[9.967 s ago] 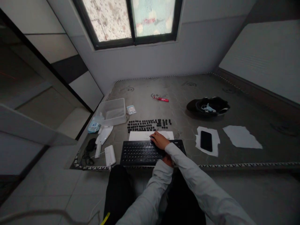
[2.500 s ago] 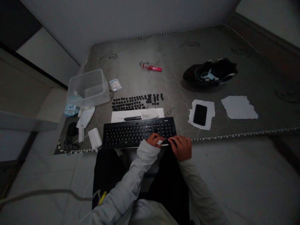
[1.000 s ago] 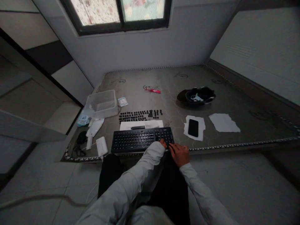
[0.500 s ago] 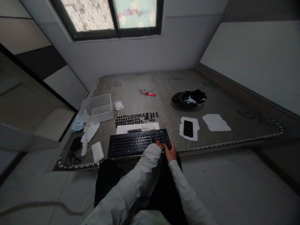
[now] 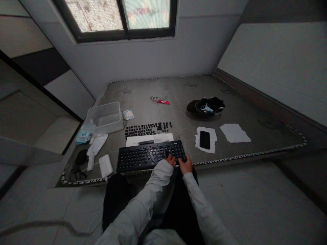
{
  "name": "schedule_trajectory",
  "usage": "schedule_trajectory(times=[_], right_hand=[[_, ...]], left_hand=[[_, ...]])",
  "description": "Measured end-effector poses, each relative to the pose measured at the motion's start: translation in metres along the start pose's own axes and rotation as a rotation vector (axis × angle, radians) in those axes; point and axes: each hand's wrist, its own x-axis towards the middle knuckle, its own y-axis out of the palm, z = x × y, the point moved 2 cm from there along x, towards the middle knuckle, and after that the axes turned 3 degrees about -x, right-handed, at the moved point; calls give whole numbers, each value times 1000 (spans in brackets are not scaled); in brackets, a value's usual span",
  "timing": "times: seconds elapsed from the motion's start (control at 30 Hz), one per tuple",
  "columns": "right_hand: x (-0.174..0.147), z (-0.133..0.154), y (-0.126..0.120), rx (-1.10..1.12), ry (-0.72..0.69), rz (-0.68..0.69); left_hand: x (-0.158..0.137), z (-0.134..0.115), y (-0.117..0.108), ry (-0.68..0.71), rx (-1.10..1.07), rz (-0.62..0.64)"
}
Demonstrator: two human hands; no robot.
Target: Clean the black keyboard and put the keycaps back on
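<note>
A black keyboard (image 5: 143, 158) lies near the front edge of the covered surface, with many of its key places looking bare. My right hand (image 5: 186, 166) grips its lower right corner, thumb on top and fingers round the side. Over the keys near the right end, my left hand (image 5: 170, 160) has its fingers bent and drawn together; anything small between them is hidden. Loose black keycaps (image 5: 141, 130) stand in rows behind the keyboard. Between them lie a white sheet (image 5: 133, 141) and a dark, thin tool (image 5: 146, 142).
To the left are a clear plastic box (image 5: 104, 117), a white power strip (image 5: 105, 165) and dark cables (image 5: 78, 172). A phone (image 5: 204, 140) rests on paper at right, beside another white sheet (image 5: 235, 132). Farther back are a black cap (image 5: 204, 107) and a red packet (image 5: 161, 101).
My left hand has shifted slightly left over the keys, away from my right thumb. My right hand keeps its hold on the keyboard's corner. The view has moved slightly.
</note>
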Motion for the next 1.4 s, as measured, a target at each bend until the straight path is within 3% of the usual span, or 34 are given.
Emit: schedule_trajectory(times=[0.3,0.73,1.17,1.4], right_hand=[[-1,0,-1,17,29,24],[-3,2,-7,-8,2,69],[-6,-1,-10,7,-17,152],[-7,-1,-10,-2,5,175]], left_hand=[[-10,-2,-1,1,-25,-14],[-4,7,34,59,-24,-10],[-19,-1,7,86,66,76],[-16,1,14,126,129,46]])
